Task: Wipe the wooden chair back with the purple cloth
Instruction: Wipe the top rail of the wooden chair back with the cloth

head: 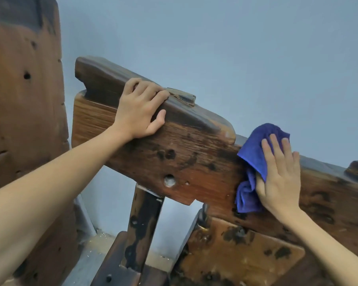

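The wooden chair back is a thick, dark-stained rail that slants from upper left to lower right across the view. My left hand grips its top edge near the left end, fingers curled over the rim. My right hand lies flat, fingers spread, and presses the purple cloth against the front face of the rail. The cloth is bunched, with one corner folded over the top edge and the rest hanging below my palm.
A tall worn wooden plank stands close at the left. A dark post and a lower slat support the rail from below. A plain grey-blue wall is behind, with a strip of floor below.
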`<act>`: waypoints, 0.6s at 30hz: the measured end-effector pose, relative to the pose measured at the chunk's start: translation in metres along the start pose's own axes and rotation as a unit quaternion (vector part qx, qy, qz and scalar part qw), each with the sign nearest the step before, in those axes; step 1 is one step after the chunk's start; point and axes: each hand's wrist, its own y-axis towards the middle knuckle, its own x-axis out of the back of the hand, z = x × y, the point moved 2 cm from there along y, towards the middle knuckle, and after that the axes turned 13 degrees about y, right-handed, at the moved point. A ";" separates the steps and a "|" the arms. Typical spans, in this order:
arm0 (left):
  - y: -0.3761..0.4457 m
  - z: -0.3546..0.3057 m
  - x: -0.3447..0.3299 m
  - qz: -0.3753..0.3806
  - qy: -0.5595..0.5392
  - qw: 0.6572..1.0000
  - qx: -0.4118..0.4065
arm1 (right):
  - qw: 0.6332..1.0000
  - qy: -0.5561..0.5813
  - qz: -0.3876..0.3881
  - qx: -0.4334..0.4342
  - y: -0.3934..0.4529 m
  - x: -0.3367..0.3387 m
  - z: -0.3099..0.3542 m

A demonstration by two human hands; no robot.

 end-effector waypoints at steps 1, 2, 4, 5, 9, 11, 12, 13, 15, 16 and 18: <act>0.000 0.000 0.000 -0.001 -0.001 1.000 0.002 | 0.999 0.015 -0.018 -0.035 0.013 -0.009 0.017; -0.001 0.001 0.000 0.000 -0.001 1.000 0.003 | 0.997 0.024 -0.031 -0.059 0.025 -0.019 0.038; 0.000 0.001 0.001 0.005 -0.004 1.000 0.002 | 0.995 0.031 -0.061 -0.077 0.046 -0.039 0.081; -0.001 0.000 0.001 0.011 -0.004 1.000 0.002 | 0.993 0.034 -0.079 -0.080 0.055 -0.048 0.100; -0.001 0.001 0.002 0.031 -0.009 0.999 -0.008 | 0.997 0.033 -0.075 0.000 0.063 -0.089 0.162; 0.000 0.004 0.004 0.032 -0.008 0.999 -0.020 | 0.995 0.043 -0.001 0.095 0.051 -0.111 0.188; 0.000 0.005 0.004 0.031 -0.007 0.999 -0.028 | 0.987 0.042 0.047 0.146 0.039 -0.120 0.196; 0.000 0.006 0.005 0.032 -0.005 0.999 -0.034 | 0.977 0.037 0.091 0.191 0.026 -0.128 0.197; -0.001 0.007 0.003 0.023 -0.004 0.999 -0.039 | 0.958 0.030 0.160 0.236 -0.002 -0.137 0.183; -0.002 0.007 0.002 0.010 -0.005 0.999 -0.038 | 0.952 0.025 0.186 0.242 -0.015 -0.137 0.169; -0.003 0.008 -0.002 -0.011 -0.013 0.999 -0.035 | 0.941 -0.007 0.217 0.260 -0.040 -0.129 0.136</act>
